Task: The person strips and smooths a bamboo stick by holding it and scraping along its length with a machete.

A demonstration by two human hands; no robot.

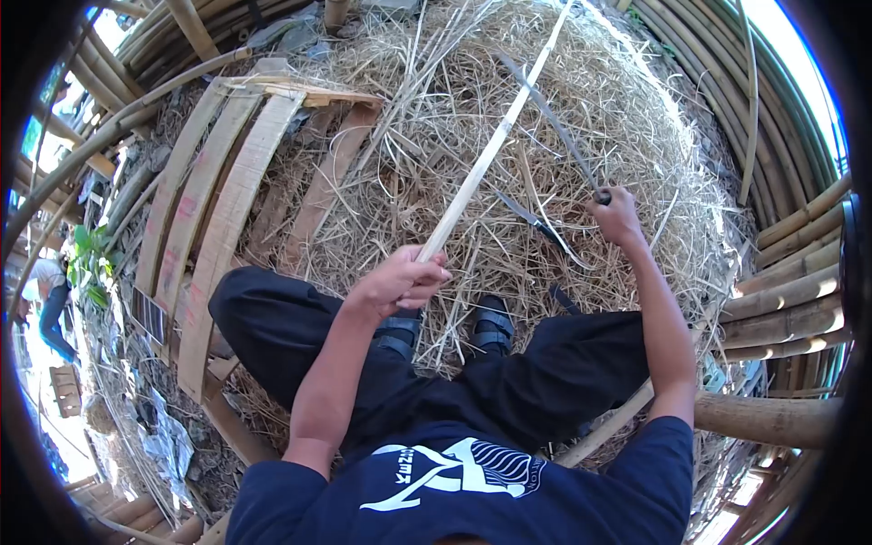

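Observation:
My left hand point(400, 279) is wrapped round the lower end of a long pale bamboo strip point(481, 163), which slants up and to the right. On the right, my right hand point(618, 214) grips the dark handle of a long thin blade point(559, 123). That blade points up and left, and its far part meets or crosses the strip in this view. Between my hands, a knife with a black handle point(548, 231) lies on the straw point(436, 118), its blade toward the upper left.
A wooden slatted pallet point(238, 182) lies at the left. Bamboo poles point(781, 318) are stacked at the right, and more curve round the edges. Far left, a person in blue trousers point(56, 318) is partly visible. My sandalled feet point(491, 324) rest on the straw.

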